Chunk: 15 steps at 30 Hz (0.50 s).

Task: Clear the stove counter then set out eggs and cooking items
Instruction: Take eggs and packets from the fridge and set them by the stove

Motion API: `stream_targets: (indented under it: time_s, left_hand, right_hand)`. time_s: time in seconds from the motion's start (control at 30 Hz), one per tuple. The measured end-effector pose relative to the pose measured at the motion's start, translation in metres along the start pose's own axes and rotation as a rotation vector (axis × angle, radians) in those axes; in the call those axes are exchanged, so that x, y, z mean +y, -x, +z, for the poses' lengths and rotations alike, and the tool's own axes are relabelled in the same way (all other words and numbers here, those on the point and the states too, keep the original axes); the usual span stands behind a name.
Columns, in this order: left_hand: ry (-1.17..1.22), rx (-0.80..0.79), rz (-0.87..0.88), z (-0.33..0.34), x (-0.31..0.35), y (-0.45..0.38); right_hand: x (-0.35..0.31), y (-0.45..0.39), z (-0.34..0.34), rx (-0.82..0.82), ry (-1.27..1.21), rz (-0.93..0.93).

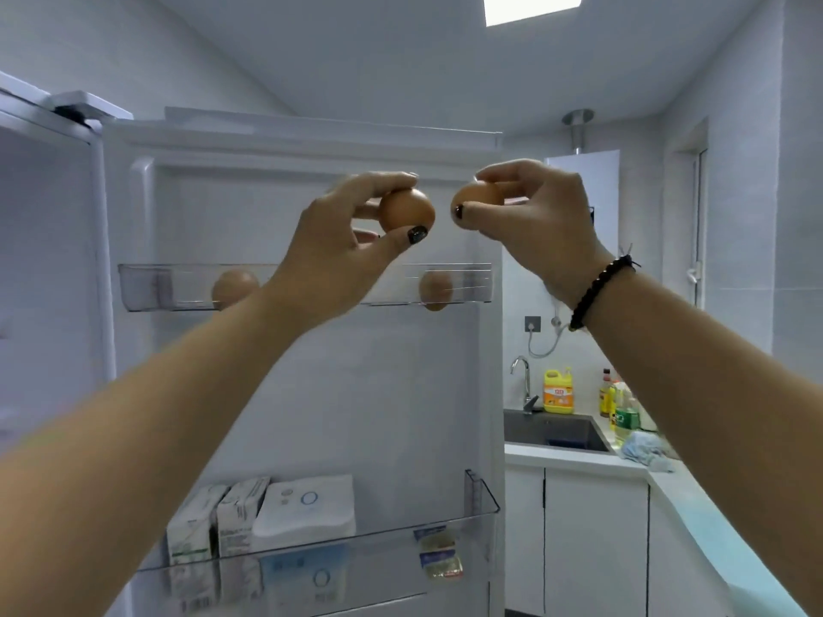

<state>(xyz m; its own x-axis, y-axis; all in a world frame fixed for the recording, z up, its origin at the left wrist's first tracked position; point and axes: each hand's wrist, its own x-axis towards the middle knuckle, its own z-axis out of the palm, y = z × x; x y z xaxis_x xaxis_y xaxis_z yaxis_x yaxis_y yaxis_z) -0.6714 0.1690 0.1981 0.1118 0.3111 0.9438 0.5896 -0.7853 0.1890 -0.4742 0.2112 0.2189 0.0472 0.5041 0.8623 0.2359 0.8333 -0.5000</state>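
Left hand [343, 242]: we pinch 1 brown egg [406, 210] between thumb and fingertips, at about 11 o'clock of centre.
Right hand [530, 211]: fingers curl around a 2nd egg [476, 195], at 1 o'clock.
Door shelf [147, 287]: 2 eggs remain, at 9 and 3 o'clock below our hands.
Doing it well: we keep the 2 shells apart, grip lightly, and carry them low toward the counter [574, 456] at 4 o'clock.

White tiled walls [748, 180] around me, a bright ceiling light panel [532, 6] overhead. Open fridge door [311, 371] ahead. To my right: dark sink [556, 434] with chrome tap [522, 376], white cabinets [592, 541], pale tabletop [712, 523].
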Motion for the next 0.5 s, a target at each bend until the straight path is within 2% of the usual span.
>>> stream_targets:
  time_s: [0.2,0.37,0.5]
  left_hand:
    - [0.243,0.014,-0.083,0.083,0.040,0.041]
    - [0.436,-0.002,-0.184,0.162,0.062,0.075]
    - [0.638,0.086,-0.316,0.225,0.098,0.100]
  right_hand:
    - [0.009,0.068,-0.092,0.080,0.097,-0.039]
    - [0.037,0.105,-0.164,0.130,0.126,0.022]
    - [0.059,0.138,-0.213,0.168,0.125,0.102]
